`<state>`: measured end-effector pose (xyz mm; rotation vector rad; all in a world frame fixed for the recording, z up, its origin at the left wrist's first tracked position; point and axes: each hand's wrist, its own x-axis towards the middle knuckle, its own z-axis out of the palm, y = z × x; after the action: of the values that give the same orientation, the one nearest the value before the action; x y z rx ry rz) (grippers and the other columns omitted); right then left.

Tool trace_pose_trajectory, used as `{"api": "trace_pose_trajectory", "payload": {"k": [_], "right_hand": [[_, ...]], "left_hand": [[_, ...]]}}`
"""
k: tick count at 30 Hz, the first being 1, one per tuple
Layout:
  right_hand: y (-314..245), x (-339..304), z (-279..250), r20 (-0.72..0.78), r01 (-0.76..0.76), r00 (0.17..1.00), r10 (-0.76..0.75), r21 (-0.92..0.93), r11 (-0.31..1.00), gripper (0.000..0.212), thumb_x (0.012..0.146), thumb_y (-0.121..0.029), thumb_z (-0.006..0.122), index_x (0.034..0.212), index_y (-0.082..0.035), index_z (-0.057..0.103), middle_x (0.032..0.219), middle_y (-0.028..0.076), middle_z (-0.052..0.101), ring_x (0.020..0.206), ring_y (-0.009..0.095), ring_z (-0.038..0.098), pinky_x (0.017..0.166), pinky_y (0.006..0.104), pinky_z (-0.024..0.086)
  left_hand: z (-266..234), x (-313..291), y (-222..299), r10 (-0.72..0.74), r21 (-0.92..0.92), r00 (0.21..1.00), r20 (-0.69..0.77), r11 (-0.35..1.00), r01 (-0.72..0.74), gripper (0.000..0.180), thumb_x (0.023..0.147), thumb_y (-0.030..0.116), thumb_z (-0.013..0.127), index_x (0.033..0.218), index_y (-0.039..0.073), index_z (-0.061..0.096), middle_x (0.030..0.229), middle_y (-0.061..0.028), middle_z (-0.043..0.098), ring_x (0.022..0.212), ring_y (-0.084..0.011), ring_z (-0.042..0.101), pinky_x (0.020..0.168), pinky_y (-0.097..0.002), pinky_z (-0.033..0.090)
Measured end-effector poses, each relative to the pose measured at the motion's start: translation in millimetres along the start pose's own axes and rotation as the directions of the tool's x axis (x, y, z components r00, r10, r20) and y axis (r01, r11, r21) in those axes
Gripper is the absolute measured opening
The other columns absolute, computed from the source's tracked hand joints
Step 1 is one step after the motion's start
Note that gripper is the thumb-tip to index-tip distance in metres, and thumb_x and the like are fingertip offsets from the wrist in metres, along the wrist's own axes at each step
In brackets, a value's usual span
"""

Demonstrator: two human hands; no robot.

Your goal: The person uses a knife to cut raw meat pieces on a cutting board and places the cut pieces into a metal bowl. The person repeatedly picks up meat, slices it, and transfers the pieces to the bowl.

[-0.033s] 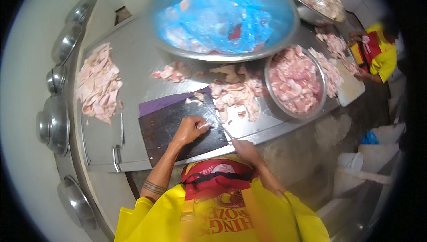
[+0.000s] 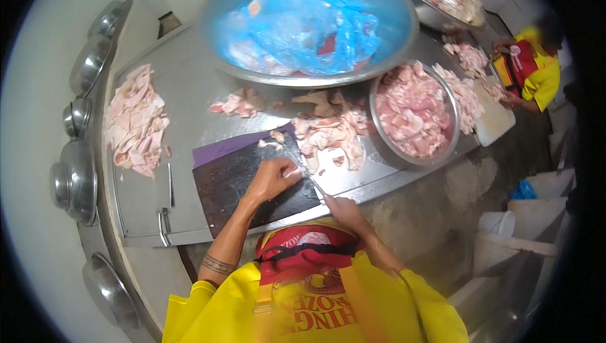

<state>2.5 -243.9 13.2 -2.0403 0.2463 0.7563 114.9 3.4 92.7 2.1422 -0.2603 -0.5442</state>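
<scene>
My left hand (image 2: 271, 182) is over the dark cutting board (image 2: 233, 185), its fingers closed on a small pale piece of raw meat (image 2: 291, 171). In my right hand (image 2: 345, 212), near the board's right corner, is the handle of a knife (image 2: 314, 182). Its thin blade slants up and left toward the fingers of my left hand. Small scraps (image 2: 270, 143) lie at the board's far edge. Beyond the board's right side is a heap of raw poultry pieces with skin (image 2: 331, 131). A purple sheet (image 2: 218, 149) sticks out from under the board.
Flat pale slices (image 2: 136, 125) are heaped at left, near a second thin blade (image 2: 170, 185). A steel bowl of meat (image 2: 415, 116) stands right, with a large basin (image 2: 297, 80) holding blue plastic behind. A co-worker (image 2: 530, 68) stands far right. Steel bowls (image 2: 79, 172) line the left ledge.
The whole view has shifted slightly, moving the table and bowls a little left in the picture. Both hands keep their hold, with almost no other visible movement.
</scene>
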Motion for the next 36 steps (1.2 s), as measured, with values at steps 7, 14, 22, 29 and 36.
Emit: {"api": "trace_pose_trajectory", "payload": {"k": [7, 14, 22, 29, 36], "right_hand": [[-22, -1, -13, 0.104, 0.156, 0.984, -0.146, -0.1, 0.983, 0.078, 0.101, -0.067, 0.043, 0.108, 0.006, 0.07, 0.099, 0.034, 0.069, 0.099, 0.051, 0.066, 0.089, 0.0541, 0.05], [-31, -7, -25, 0.169, 0.185, 0.975, -0.144, -0.266, 0.946, 0.081, 0.1, -0.069, 0.044, 0.101, 0.007, 0.072, 0.094, 0.03, 0.072, 0.094, 0.045, 0.071, 0.087, 0.0533, 0.055], [-21, -11, -24, 0.175, 0.146, 0.978, -0.11, -0.209, 0.967, 0.074, 0.099, -0.065, 0.051, 0.1, 0.006, 0.074, 0.09, 0.03, 0.072, 0.092, 0.046, 0.071, 0.085, 0.0535, 0.055], [-12, 6, -27, 0.152, 0.197, 0.973, -0.173, -0.16, 0.967, 0.069, 0.093, -0.066, 0.062, 0.09, 0.003, 0.07, 0.079, 0.022, 0.071, 0.077, 0.039, 0.072, 0.073, 0.0492, 0.055], [-22, 12, -41, 0.404, -0.13, 0.912, 0.066, 0.132, 0.983, 0.053, 0.098, -0.05, 0.067, 0.083, 0.001, 0.064, 0.063, 0.007, 0.063, 0.052, 0.018, 0.061, 0.049, 0.0365, 0.049]], "left_hand": [[58, 107, 169, 0.371, -0.594, 0.929, 0.014, 0.75, -0.291, 0.055, 0.097, 0.018, 0.07, 0.143, -0.005, 0.051, 0.142, -0.0189, 0.058, 0.132, -0.027, 0.057, 0.108, -0.0372, 0.05], [91, 178, 50, 0.285, 0.436, 0.956, -0.071, 0.871, -0.227, 0.029, 0.086, 0.007, 0.064, 0.113, -0.002, 0.066, 0.107, -0.0322, 0.07, 0.099, -0.0466, 0.069, 0.09, -0.0535, 0.054], [47, 187, 29, -0.093, -0.254, 0.988, 0.124, 0.959, 0.122, 0.03, 0.096, -0.002, 0.06, 0.125, 0.003, 0.065, 0.116, -0.0131, 0.071, 0.091, -0.0231, 0.072, 0.079, -0.0372, 0.058], [-25, 89, 69, 0.085, -0.581, 0.996, 0.029, 0.812, -0.053, 0.028, 0.097, -0.002, 0.061, 0.124, 0.003, 0.056, 0.131, -0.0108, 0.066, 0.112, -0.0196, 0.067, 0.096, -0.0316, 0.052], [-49, -38, -10, 0.172, 0.096, 0.963, -0.205, 0.983, -0.155, 0.037, 0.077, -0.012, 0.056, 0.111, 0.002, 0.061, 0.142, -0.0177, 0.061, 0.139, -0.0371, 0.052, 0.116, -0.0453, 0.039]]}}
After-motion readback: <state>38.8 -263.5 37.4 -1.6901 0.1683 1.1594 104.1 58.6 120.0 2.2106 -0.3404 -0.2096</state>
